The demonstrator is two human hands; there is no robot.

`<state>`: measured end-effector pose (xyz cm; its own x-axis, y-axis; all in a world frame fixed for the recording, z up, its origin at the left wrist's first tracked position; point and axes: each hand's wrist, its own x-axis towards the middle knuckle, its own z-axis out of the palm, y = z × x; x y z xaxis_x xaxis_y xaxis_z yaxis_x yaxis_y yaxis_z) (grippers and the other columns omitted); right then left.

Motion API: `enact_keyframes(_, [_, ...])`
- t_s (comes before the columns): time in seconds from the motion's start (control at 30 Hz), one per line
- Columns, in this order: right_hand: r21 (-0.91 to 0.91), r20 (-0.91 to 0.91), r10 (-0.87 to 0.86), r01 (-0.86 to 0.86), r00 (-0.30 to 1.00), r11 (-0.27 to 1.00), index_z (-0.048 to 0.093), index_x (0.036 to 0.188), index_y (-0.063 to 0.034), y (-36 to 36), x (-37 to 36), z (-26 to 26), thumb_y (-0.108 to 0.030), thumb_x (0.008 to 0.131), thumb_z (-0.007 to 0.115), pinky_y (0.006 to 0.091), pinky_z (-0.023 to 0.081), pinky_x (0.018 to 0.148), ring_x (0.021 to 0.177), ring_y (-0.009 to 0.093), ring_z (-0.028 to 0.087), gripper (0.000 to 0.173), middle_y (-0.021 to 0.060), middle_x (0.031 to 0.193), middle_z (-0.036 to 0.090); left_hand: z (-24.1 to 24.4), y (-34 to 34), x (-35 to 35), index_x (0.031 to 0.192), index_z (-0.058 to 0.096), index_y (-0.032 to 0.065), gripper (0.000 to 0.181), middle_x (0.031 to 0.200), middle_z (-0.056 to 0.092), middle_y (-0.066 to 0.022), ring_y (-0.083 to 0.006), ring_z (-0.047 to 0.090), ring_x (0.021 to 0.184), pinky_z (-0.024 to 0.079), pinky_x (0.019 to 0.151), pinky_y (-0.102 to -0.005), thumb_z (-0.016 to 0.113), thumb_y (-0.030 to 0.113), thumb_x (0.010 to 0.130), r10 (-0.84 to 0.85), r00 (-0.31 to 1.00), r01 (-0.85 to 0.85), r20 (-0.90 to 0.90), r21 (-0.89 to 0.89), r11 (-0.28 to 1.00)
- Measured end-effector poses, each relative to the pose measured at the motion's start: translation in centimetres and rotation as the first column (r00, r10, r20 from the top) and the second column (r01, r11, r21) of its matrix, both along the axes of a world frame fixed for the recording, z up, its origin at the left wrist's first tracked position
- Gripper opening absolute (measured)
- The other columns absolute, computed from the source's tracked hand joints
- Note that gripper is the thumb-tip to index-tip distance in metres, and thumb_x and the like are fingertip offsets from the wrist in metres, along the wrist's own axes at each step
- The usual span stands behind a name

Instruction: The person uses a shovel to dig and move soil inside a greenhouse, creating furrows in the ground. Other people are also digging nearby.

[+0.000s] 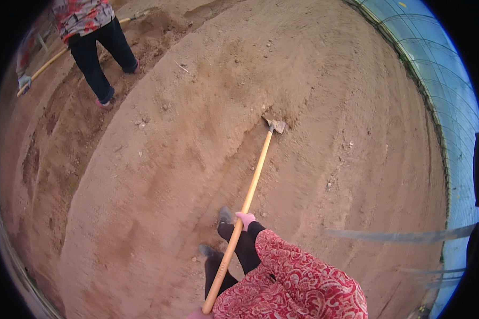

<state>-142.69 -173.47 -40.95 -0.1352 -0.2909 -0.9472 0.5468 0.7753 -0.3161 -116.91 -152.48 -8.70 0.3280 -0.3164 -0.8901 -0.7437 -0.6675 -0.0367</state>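
A hoe with a long pale wooden handle (258, 175) runs from the bottom of the view up to its metal blade (278, 126). The blade rests in loose brown soil. My right hand (246, 220), pinkish with a dark cuff, is closed around the middle of the handle. At the butt end, low in the picture, my left hand (199, 314) grips the wood and is mostly cut off by the frame. My dark shoes (224, 215) stand on the soil left of the handle, and a red patterned sleeve (299, 263) covers my right arm.
Another person (99, 52) stands at the upper left on rougher, dug soil (60, 139), with a gloved hand (24, 81) on a long-handled tool (48, 65). A greenhouse wall of plastic film (431, 52) curves along the right. A grey strip (399, 236) crosses from that side.
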Motion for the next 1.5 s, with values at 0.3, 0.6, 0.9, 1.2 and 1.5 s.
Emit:
enact_keyframes(0.3, [-0.057,0.208,-0.199,0.215,0.958,0.975,0.049,0.078,-0.0053,-2.0,-3.1,-1.3,-0.011,0.076,0.062,0.0357,0.044,0.041,0.044,0.02,0.048,0.014,0.0053,0.057,0.049,-1.3,1.9,-0.8,0.104,0.059,0.0131,0.045,0.091,0.063,-0.0171,-0.0336,0.06,0.086,0.048,0.073,-0.0434,0.061,0.04,0.069,-0.161,0.985,0.155,0.061,0.089,0.984])
enact_keyframes(0.6, [0.008,0.032,-0.112,0.112,0.993,0.994,0.048,0.074,-0.0069,-14.9,-12.7,-4.5,-0.015,0.077,0.06,0.036,0.043,0.039,0.041,0.019,0.045,0.015,0.0039,0.056,0.045,-6.1,-10.1,-11.8,0.101,0.058,0.0121,0.051,0.085,0.064,-0.0121,-0.0276,0.062,0.084,0.049,0.073,-0.0391,0.065,0.045,0.063,-0.228,0.959,0.176,0.166,0.278,0.944])
enact_keyframes(0.9, [0.063,-0.01,-0.095,0.096,0.995,0.993,0.048,0.077,-0.0061,-21.2,-18.2,-6.1,-0.015,0.079,0.06,0.0367,0.044,0.039,0.043,0.02,0.046,0.015,0.0051,0.057,0.046,-7.4,-15.7,-16.3,0.101,0.056,0.0113,0.043,0.082,0.064,-0.0152,-0.0329,0.061,0.081,0.048,0.069,-0.0425,0.058,0.04,0.068,-0.245,0.965,0.227,0.088,0.181,0.957])
enact_keyframes(1.2, [0.027,0.026,-0.005,0.004,1.0,1.0,0.05,0.089,-0.0003,-23.3,-22.5,-1.5,-0.02,0.079,0.062,0.0409,0.049,0.051,0.057,0.027,0.057,0.025,0.0118,0.067,0.053,0.6,-19.3,-19.4,0.09,0.062,0.0092,0.035,0.081,0.064,-0.0164,-0.0337,0.061,0.079,0.048,0.07,-0.0425,0.058,0.035,0.067,-0.281,0.954,0.27,0.107,0.107,0.957])
enact_keyframes(1.5, [-0.068,0.404,-0.204,0.252,0.892,0.965,0.045,0.09,-0.0048,-29.6,-27.9,-0.1,-0.02,0.083,0.056,0.0426,0.048,0.057,0.062,0.027,0.054,0.02,0.0116,0.074,0.051,9.6,-25.4,-24.5,0.088,0.063,0.0112,0.032,0.08,0.064,-0.0158,-0.0325,0.061,0.078,0.049,0.071,-0.0413,0.06,0.033,0.065,-0.286,0.939,0.268,0.192,0.114,0.956])
